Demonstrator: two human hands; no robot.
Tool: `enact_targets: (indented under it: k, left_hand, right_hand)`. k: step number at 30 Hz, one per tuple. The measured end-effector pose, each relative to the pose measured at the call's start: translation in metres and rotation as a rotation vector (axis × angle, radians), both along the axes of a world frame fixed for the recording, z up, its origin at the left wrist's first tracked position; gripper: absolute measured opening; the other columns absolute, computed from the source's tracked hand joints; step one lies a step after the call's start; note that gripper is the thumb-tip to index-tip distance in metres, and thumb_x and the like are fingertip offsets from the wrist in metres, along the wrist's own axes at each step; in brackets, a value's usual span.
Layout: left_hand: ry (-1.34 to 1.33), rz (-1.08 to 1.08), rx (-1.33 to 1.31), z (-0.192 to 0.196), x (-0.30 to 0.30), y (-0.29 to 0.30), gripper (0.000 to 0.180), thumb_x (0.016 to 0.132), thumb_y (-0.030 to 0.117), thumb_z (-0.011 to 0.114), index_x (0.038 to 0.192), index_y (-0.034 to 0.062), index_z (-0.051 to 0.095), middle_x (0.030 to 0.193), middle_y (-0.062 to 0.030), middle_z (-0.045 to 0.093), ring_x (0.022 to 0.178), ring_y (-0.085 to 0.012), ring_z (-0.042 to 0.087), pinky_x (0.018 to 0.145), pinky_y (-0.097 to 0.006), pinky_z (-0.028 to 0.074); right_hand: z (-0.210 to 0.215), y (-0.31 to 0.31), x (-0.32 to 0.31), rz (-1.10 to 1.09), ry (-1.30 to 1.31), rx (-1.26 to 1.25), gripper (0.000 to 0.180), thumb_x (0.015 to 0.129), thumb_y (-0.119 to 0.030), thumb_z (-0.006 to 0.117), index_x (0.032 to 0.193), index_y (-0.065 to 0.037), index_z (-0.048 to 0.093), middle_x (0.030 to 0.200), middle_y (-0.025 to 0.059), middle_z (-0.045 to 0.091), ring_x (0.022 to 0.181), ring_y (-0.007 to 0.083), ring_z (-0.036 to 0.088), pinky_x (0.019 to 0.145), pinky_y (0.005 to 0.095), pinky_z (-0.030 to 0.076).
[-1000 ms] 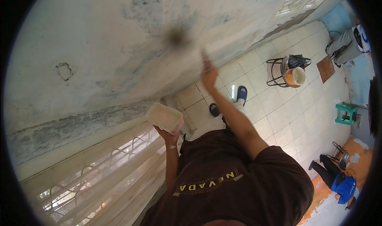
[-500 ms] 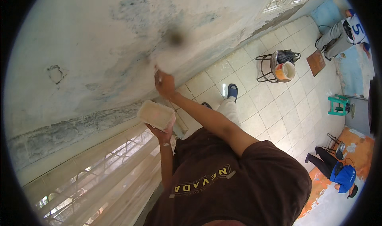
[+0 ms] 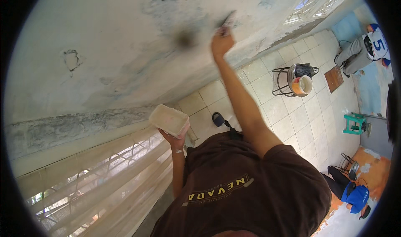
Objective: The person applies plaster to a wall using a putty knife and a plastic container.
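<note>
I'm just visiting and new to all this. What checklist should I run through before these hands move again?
1. Left hand supporting the pale tub: ok, held from its lower side.
2. Right hand gripping the thin-bladed tool: ok, blade pointing away from the fist.
3. Blade flat against the patchy wall: cannot tell, contact is unclear from this angle.
4. Both feet seen to be placed: not ok, only one dark sandal shows.
5. Bucket standing apart from the right arm: ok, it is on a stool.
6. Other people at a distance: ok, both are across the room.
</note>
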State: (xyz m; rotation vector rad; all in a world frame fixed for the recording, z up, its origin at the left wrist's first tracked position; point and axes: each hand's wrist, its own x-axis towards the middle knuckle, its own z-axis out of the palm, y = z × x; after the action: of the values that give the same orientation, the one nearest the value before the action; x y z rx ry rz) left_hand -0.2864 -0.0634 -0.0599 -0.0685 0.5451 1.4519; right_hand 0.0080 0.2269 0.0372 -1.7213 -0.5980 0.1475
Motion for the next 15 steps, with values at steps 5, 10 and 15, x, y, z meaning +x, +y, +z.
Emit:
enact_targets:
  k: [5, 10, 15]
  left_hand:
    - [0.078, 0.04, 0.015, 0.019, 0.009, 0.0, 0.069, 0.093, 0.064, 0.051, 0.143, 0.0178, 0.045, 0.141, -0.0037, 0.052, 0.131, -0.0299, 0.049, 0.11, -0.054, 0.039]
    - [0.402, 0.075, -0.094, 0.034, 0.016, 0.006, 0.07, 0.092, 0.065, 0.051, 0.144, 0.0188, 0.044, 0.144, -0.0035, 0.05, 0.132, -0.0316, 0.046, 0.11, -0.054, 0.039]
    - [-0.001, -0.001, 0.044, 0.004, 0.005, 0.009, 0.069, 0.092, 0.064, 0.051, 0.145, 0.02, 0.044, 0.145, -0.0028, 0.049, 0.134, -0.0298, 0.046, 0.111, -0.055, 0.037]
  right_hand:
    - [0.019, -0.087, -0.202, 0.538, -0.07, 0.265, 0.023, 0.091, -0.014, 0.061, 0.112, -0.006, 0.067, 0.078, 0.0189, 0.067, 0.068, 0.0372, 0.065, 0.061, 0.0443, 0.05]
    - [-0.035, -0.128, -0.201, 1.177, -0.213, 0.263, 0.024, 0.084, -0.003, 0.06, 0.106, -0.011, 0.067, 0.087, 0.019, 0.069, 0.08, 0.0355, 0.068, 0.064, 0.0403, 0.053]
    - [-0.108, -0.124, -0.049, 0.692, 0.991, -0.131, 0.024, 0.095, -0.007, 0.055, 0.117, 0.001, 0.06, 0.114, 0.0116, 0.066, 0.093, 0.015, 0.065, 0.065, 0.0277, 0.053]
